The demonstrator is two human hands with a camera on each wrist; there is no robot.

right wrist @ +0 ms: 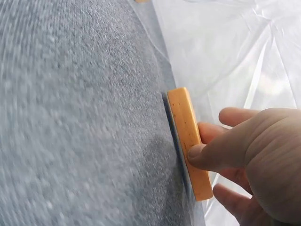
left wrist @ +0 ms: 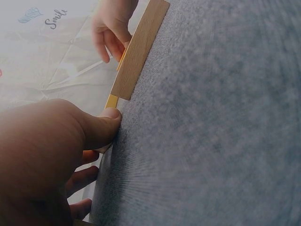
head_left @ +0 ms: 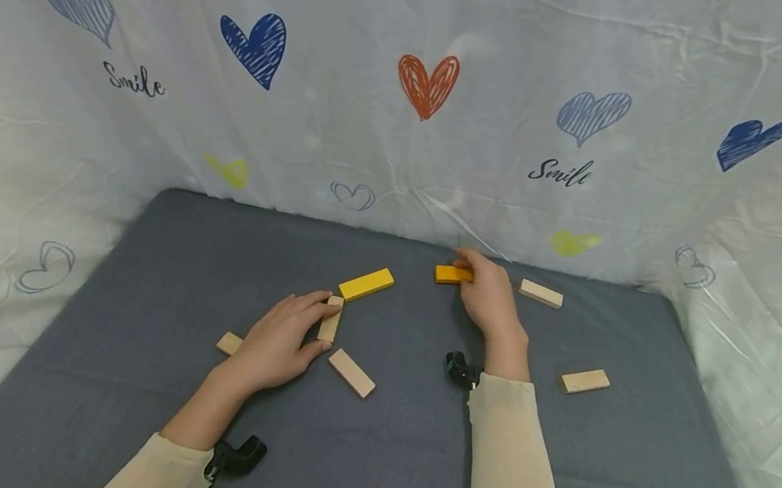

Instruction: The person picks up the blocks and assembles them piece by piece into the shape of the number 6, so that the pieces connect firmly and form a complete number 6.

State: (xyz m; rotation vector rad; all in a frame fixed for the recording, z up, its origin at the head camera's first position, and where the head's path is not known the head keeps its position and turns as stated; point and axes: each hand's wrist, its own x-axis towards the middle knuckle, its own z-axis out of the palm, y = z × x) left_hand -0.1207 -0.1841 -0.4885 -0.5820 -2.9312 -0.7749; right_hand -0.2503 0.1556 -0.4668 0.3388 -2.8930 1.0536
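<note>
Orange block (head_left: 448, 275), pinched, near far table edge (head_left: 312, 225)

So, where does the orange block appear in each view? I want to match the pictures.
Head: the orange block is just right of centre.
Left wrist: upper left; only a sliver of the orange block shows, behind a wooden block.
Right wrist: the orange block is right of centre, large and close.
Shared landmark: the right hand, at the block in all three.
</note>
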